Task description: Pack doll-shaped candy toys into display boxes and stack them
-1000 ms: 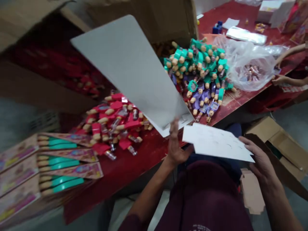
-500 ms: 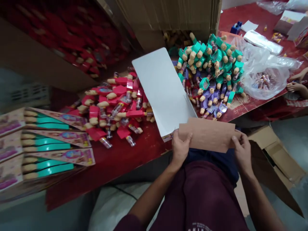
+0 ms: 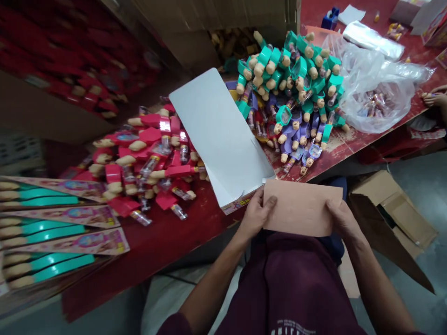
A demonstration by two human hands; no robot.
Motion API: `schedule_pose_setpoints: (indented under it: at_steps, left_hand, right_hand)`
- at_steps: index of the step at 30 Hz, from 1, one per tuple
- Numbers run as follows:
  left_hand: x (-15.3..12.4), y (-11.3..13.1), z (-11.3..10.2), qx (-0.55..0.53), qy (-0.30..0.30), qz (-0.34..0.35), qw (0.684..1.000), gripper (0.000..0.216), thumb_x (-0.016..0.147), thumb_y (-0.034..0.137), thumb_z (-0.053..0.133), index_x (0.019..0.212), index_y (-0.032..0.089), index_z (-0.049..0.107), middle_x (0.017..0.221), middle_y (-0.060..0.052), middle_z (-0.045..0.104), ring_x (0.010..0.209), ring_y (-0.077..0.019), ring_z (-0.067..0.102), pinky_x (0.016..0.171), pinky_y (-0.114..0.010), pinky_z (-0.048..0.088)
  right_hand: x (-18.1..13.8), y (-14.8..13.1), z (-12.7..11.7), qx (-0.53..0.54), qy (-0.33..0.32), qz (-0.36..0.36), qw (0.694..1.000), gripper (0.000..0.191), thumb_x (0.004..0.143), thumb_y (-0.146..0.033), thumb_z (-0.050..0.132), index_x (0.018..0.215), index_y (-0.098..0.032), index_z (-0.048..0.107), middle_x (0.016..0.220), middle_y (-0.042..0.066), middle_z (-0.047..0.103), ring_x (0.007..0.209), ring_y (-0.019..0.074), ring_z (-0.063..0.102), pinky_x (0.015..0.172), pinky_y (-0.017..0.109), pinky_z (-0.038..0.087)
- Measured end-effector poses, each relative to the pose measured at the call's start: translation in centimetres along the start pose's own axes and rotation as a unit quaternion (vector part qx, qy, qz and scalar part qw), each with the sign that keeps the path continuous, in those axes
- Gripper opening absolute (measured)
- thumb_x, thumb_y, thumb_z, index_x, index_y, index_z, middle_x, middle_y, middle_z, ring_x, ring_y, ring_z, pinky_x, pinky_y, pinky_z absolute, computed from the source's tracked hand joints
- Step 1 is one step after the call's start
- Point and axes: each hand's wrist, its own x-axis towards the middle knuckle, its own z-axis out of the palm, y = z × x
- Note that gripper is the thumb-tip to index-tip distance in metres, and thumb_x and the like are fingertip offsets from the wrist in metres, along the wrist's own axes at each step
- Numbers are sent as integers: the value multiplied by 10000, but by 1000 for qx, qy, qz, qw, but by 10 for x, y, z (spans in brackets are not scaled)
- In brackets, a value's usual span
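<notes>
Between my two hands is a flat brown piece of cardboard, held level in front of my body. My left hand grips its left edge, thumb on top. At the opposite edge my right hand pinches it the same way. Just beyond, an open display box with a raised white lid rests at the table's front edge. Left of the lid lies a heap of red toys with clear tubes. Green toys and purple toys are piled to its right.
Filled boxes of green toys stand at the left on the red table. A large carton of red toys is behind. A plastic bag lies at the right, near another person's hand. An open carton is on the floor.
The brown cardboard now lies more level and squared between my hands, its earlier offset upper edge gone. The view has shifted, so the table's things appear further left.
</notes>
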Motion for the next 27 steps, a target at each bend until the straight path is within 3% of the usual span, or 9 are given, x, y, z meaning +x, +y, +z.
schedule_pose_setpoints:
  at_steps: [1,3,6,8,10,15,20,23,27]
  left_hand:
    - [1,3,1,97,63,77,990,758,850,698,700,1388,176,584,1333,-183,652,1320,-358,583,1145,-563,458]
    - [0,13,5,273,124,250,921,782,878,577,740,1501,183,479,1432,-187,583,1388,-358,520,1209,-587,373]
    - [-5,34,12,410,-11,407,816,689,975,514,634,1530,154,441,1280,-172,664,1220,-318,637,1083,-502,502]
    - [-9,45,18,449,-113,391,795,632,1015,574,527,1468,134,505,1112,-145,711,1009,-278,704,885,-409,575]
    - [-11,52,23,466,-183,321,804,659,1007,667,457,1356,122,580,1062,-140,726,924,-275,720,772,-378,570]
    - [-6,63,28,475,-348,131,798,620,982,748,411,1015,172,638,861,-77,737,756,-252,706,640,-319,474]
    - [-1,70,28,449,-451,100,765,577,1055,641,317,956,182,653,845,-69,727,728,-223,681,629,-302,450]
    - [1,74,24,482,-355,175,782,598,1062,615,318,1108,146,686,951,-125,739,846,-270,705,753,-379,535]
    - [-5,83,22,362,0,381,851,515,997,492,604,1414,190,580,1292,-153,658,1239,-308,613,1088,-492,480]
  right_hand:
    - [0,0,0,-14,7,-4,1000,693,617,-671,906,1093,-192,748,1041,120,799,941,339,767,847,463,643]
    - [-3,-1,1,-42,-3,-2,999,660,645,-636,912,1102,-190,745,1056,114,798,969,321,765,868,435,637]
    - [-10,-6,4,-69,-68,14,995,640,691,-596,906,1155,-191,735,1094,108,791,1001,295,756,870,387,628]
    - [-17,-9,5,-82,-109,11,991,607,727,-561,897,1180,-194,727,1119,101,784,995,270,749,853,351,620]
    - [-23,-11,5,-88,-140,16,986,570,760,-521,886,1196,-195,718,1150,95,775,988,245,742,845,326,611]
    - [-29,-12,1,-81,-164,55,982,550,752,-519,891,1140,-177,702,1046,69,772,899,204,728,797,289,588]
    - [-31,-12,5,-147,-131,16,980,544,736,-567,880,1061,-173,694,940,48,737,840,198,691,730,282,575]
    - [-30,-11,5,-174,-48,-107,978,711,756,-556,865,1330,-206,634,1144,88,728,997,229,697,833,324,598]
    - [-18,-12,-4,-87,125,-234,960,665,820,-551,817,1341,-181,631,1163,118,740,981,232,722,849,346,616]
